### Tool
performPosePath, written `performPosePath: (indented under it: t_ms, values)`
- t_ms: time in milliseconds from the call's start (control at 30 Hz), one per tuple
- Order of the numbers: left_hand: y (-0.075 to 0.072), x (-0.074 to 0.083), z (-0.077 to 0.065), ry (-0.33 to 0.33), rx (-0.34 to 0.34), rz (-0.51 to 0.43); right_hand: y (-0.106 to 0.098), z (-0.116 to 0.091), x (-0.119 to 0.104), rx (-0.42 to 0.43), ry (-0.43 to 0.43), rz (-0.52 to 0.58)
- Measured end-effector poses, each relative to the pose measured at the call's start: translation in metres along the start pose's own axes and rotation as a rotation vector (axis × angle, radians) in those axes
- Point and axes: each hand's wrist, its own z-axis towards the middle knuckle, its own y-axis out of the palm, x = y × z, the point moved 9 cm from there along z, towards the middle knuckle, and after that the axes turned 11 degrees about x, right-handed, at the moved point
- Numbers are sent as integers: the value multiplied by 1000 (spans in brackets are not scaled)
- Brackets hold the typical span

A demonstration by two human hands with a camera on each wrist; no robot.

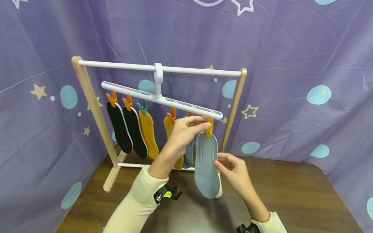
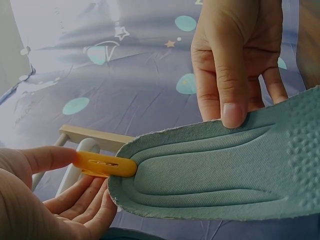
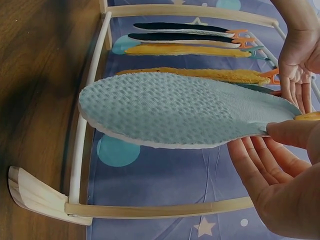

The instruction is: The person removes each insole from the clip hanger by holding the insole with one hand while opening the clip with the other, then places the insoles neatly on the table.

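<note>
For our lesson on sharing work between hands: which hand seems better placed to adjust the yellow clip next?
Probably the left hand: it grips the yellow clip at the top of the grey-blue insole. The right hand holds the insole's edge lower down, seemingly better suited to steadying it.

"Where could we get a hand through?"
"Between the top bar (image 1: 121, 66) and hanger (image 1: 187, 107), either side of the hook (image 1: 158, 74); the curtain (image 1: 284, 47) stops us behind."
"And below?"
"We have a gap between the yellow insoles (image 1: 149, 135), but the left arm (image 1: 166, 159) crosses its lower end."
"By the front grey insole (image 1: 207, 162)?"
"The left hand (image 1: 184, 132) bars its top, the right hand (image 1: 235, 170) its right edge; farther right, above the table (image 1: 298, 198), we have wide room."
</note>
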Motion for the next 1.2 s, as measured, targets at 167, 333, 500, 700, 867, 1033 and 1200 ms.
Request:
performPosePath:
  t_ms: [167, 333, 500, 700, 867, 1033, 1200]
  values:
    - [-1, 0, -1, 4, 4, 0, 0, 0, 0, 2, 16, -11]
    - [-1, 0, -1, -1, -5, -2, -1, 0, 0, 4, 20, -22]
    - [0, 0, -2, 0, -6, -23, -2, 0, -1, 0, 18, -30]
    - [0, -1, -2, 8, 2, -36, -1, 0, -2, -15, 28, -21]
    - [-1, 0, -1, 22, 4, -30, 1, 2, -1, -20, 25, -20]
    - [-2, -2, -4, 13, -3, -17, 3, -1, 0, -37, 36, -21]
    - [-2, -1, -4, 21, -6, -25, 3, 0, 1, -33, 37, -15]
